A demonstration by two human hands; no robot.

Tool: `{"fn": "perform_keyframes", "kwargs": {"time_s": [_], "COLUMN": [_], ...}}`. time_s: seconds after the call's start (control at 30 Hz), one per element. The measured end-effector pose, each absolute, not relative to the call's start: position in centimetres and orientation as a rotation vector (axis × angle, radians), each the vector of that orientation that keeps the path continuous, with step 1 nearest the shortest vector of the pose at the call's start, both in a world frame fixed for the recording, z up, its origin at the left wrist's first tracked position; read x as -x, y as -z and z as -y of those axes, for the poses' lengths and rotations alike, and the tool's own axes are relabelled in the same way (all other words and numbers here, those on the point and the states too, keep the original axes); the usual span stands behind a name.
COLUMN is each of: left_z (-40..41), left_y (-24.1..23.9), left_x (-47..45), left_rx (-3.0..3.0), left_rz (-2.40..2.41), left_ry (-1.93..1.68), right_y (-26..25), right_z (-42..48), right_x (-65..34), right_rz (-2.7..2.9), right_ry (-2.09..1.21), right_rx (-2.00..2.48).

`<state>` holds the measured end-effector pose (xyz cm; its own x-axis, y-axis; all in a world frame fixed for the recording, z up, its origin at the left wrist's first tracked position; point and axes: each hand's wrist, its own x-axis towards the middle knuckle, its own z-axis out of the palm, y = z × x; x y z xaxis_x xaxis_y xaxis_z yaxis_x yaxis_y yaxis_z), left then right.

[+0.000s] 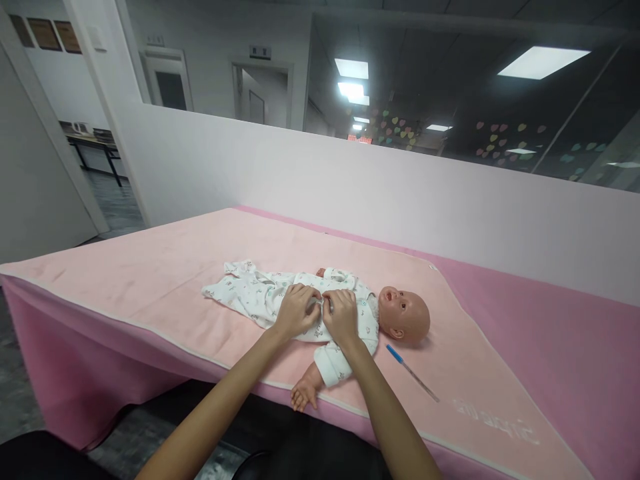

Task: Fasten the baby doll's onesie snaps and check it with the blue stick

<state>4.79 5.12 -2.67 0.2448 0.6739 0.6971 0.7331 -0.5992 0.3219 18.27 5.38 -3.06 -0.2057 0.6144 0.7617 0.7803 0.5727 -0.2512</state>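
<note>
On its back lies a baby doll point(407, 317), dressed in a white printed romper point(250, 293). My left hand point(299, 312) and my right hand point(341, 315) meet over the front of the doll's body. Both hands are closed, with fingertips pinching the romper's white fabric between them. The fingers hide whatever fastening may be there. One doll arm point(306, 390) reaches toward the table's near edge, beneath my right forearm. The romper's leg part stretches to the left, and the doll's head is at the right.
A pen with a blue cap point(395, 354) lies beside the doll's head. Under everything is a light pink mat point(165, 267) over a darker pink cloth point(565, 333). A low white wall point(350, 180) with glass above borders the far side.
</note>
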Motion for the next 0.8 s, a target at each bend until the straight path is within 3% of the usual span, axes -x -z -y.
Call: {"fn": "perform_keyframes", "kwargs": {"time_s": [0.8], "left_z": [-5.05], "left_y": [2.53], "left_x": [-5.03], "left_rx": [2.337], "left_rz": [1.368], "left_ry": [1.188], "right_y": [2.96], "right_z": [-5.42], "right_x": [-18.28], "right_rz": [1.886], "right_ry": [0.283], "right_rx": [1.153]}}
